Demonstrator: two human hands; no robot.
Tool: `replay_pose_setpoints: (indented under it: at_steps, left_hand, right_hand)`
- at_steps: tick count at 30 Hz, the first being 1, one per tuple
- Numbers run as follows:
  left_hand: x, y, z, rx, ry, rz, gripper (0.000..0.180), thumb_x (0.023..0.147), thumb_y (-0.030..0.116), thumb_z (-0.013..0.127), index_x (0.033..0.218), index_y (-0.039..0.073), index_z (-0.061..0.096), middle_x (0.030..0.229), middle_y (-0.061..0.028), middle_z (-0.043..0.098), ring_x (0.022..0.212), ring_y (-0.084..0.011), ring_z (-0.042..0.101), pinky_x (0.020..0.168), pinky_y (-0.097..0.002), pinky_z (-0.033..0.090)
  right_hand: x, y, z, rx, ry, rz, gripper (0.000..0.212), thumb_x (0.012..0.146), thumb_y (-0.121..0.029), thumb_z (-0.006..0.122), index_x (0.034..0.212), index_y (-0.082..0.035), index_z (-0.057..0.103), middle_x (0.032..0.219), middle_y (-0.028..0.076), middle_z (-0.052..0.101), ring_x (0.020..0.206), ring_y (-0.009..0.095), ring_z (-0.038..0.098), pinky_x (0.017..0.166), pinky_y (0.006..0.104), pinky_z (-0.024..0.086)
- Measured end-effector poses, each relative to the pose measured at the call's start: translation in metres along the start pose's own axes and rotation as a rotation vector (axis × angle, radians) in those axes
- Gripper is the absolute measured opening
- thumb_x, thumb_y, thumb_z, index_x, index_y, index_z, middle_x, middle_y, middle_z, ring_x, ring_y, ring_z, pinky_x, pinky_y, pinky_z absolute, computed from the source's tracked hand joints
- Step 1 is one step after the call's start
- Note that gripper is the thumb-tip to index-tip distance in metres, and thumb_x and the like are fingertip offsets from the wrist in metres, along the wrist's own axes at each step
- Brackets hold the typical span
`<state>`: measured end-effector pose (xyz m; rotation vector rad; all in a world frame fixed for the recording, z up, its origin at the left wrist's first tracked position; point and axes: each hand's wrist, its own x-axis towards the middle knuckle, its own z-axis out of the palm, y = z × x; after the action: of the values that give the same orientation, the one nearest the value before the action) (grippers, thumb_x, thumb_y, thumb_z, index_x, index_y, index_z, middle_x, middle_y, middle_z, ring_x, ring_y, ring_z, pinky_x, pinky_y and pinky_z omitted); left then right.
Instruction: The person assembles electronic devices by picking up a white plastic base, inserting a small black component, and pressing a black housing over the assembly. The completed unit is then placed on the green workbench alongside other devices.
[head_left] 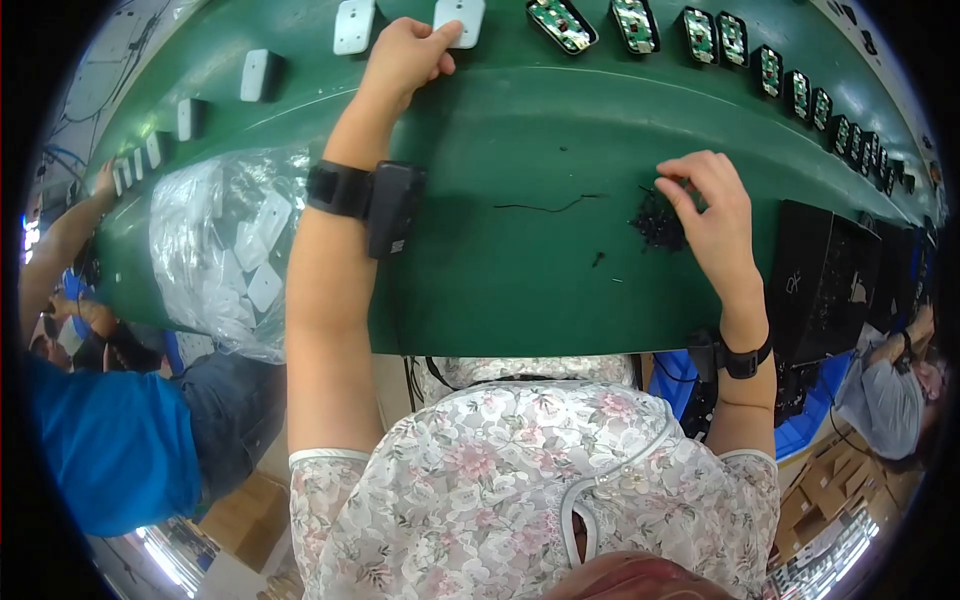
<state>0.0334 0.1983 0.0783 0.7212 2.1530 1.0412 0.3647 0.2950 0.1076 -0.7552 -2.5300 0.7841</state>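
white plastic casing [459, 20], a small rounded rectangular shell, lies on the green conveyor belt [560, 60] at the far edge of the view, and the left hand [405, 55] has reached forward to it, thumb and fingers curled and pinching its near edge. just to the left of that hand sits a second white casing [353, 26], and further left more white casings [258, 74] trail away along the belt. to the right of the left hand, a row of open casings with green circuit boards [562, 24] runs along the belt toward the far right.

the right hand [712, 215] rests nearer the body, on the green counter [520, 270], its fingers bent and its thumb and fingertips pinching at a small heap of tiny black parts [655, 222]; what exactly it grips there is too small to tell. between the two hands a thin black wire [548, 208] lies loose on the counter. each forearm carries a black wrist strap, the left one with a black box-shaped device [393, 208].

to the left of the left forearm a clear plastic bag of white casings [225, 255] slumps at the counter's edge. beyond the right hand stand black trays [820, 280]. another person's arm [60, 245] reaches to the belt at far left, and a further person sits at lower right.
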Motion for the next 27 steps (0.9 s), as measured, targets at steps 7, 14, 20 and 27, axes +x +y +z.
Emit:
replay_pose_setpoints:
  at_steps: [7, 14, 20, 27]
  left_hand:
    - [0.003, -0.033, 0.037, 0.504, 0.609, 0.285, 0.052, 0.086, 0.037, 0.065, 0.11, -0.005, 0.045, 0.082, -0.0181, 0.067, 0.076, -0.0273, 0.066, 0.063, -0.0378, 0.051]
    - [-0.164, -0.036, -0.008, 0.553, 0.612, 0.613, 0.025, 0.081, 0.031, 0.068, 0.083, 0.009, 0.055, 0.077, -0.0052, 0.058, 0.071, -0.0237, 0.061, 0.055, -0.0344, 0.049]
    - [-0.22, -0.115, -0.069, 0.753, 0.766, 0.269, 0.013, 0.079, 0.011, 0.067, 0.089, 0.005, 0.062, 0.09, -0.0084, 0.057, 0.088, -0.0279, 0.055, 0.07, -0.0369, 0.05]
    - [-0.204, -0.14, -0.103, 1.017, 0.801, 0.255, 0.036, 0.077, 0.012, 0.067, 0.111, 0.004, 0.059, 0.111, -0.0093, 0.059, 0.104, -0.0282, 0.054, 0.085, -0.0416, 0.044]
  right_hand:
    - [-0.004, -0.01, 0.016, -0.227, -0.16, -0.191, 0.01, 0.081, -0.001, 0.061, 0.085, 0.001, 0.052, 0.084, 0.016, 0.051, 0.08, 0.034, 0.053, 0.071, 0.0392, 0.044]
    - [-0.004, -0.005, 0.025, -0.21, -0.165, -0.157, 0.007, 0.089, -0.001, 0.056, 0.095, 0.001, 0.056, 0.088, 0.014, 0.055, 0.08, 0.028, 0.056, 0.073, 0.0359, 0.045]
    - [0.005, -0.013, 0.015, -0.123, -0.131, -0.009, 0.005, 0.089, 0.0, 0.057, 0.093, 0.002, 0.057, 0.083, 0.009, 0.056, 0.071, 0.019, 0.053, 0.066, 0.0287, 0.045]
    - [0.014, -0.033, 0.023, 0.007, -0.092, -0.119, 0.004, 0.088, 0.002, 0.058, 0.091, 0.002, 0.057, 0.081, 0.008, 0.056, 0.068, 0.015, 0.05, 0.064, 0.0265, 0.043]
